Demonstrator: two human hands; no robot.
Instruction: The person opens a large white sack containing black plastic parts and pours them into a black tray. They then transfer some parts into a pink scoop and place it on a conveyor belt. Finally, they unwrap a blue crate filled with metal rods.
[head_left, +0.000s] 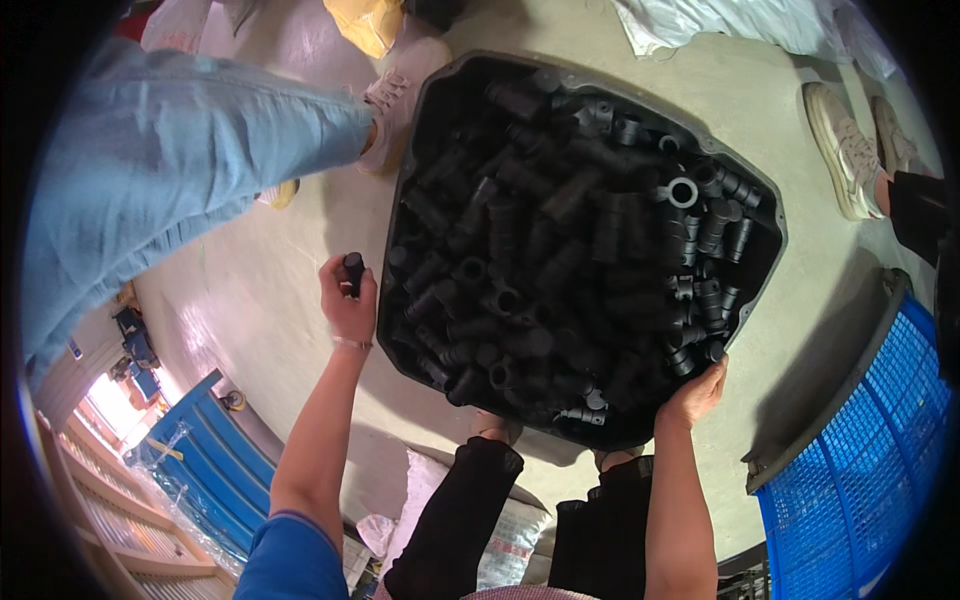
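A large black plastic tub (772, 217) sits on the floor in front of me, heaped with black plastic cylindrical fittings (517, 225). Some of these have ring-shaped open ends, and the middle of the heap is very dark. Outside the tub's left side, my left hand (347, 304) pinches one short black cylindrical piece (354, 274) between thumb and fingers. My right hand (694, 394) lies against the tub's near right rim. One fitting (714, 351) is right by its fingertips; whether the hand grips the rim or that fitting is not clear.
A person's jeans-clad leg (225, 127) is left of the tub; another person's shoe (844, 150) is at the right. Blue mesh crate (862, 442) stands lower right, blue wheeled platform (217, 442) lower left. White sacks (514, 544) lie behind my legs, a yellow bag (367, 26) beyond.
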